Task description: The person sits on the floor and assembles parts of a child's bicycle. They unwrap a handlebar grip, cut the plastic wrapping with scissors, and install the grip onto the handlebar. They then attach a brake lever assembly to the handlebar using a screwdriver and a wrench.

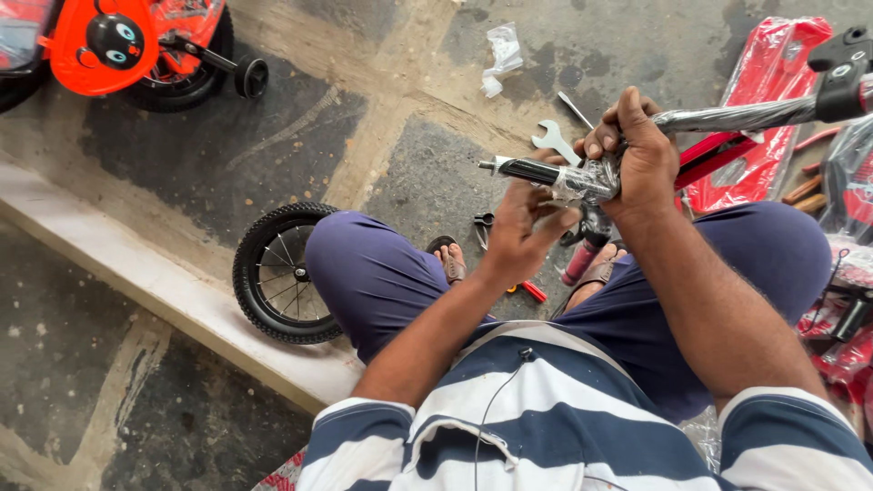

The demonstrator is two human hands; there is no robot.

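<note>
Right hand (641,150) clamped round the wrapped handlebar (727,116) above the knees to steady it, left hand (520,223) pinching the plastic wrap (582,182) near the bare grip end – spanner (553,140), small wheel (277,273) on floor beside.

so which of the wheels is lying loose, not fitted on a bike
The black spoked wheel by the person's left knee, leaning against the concrete step with no frame attached. The other wheels, top left, are fitted on the orange bike.
</note>
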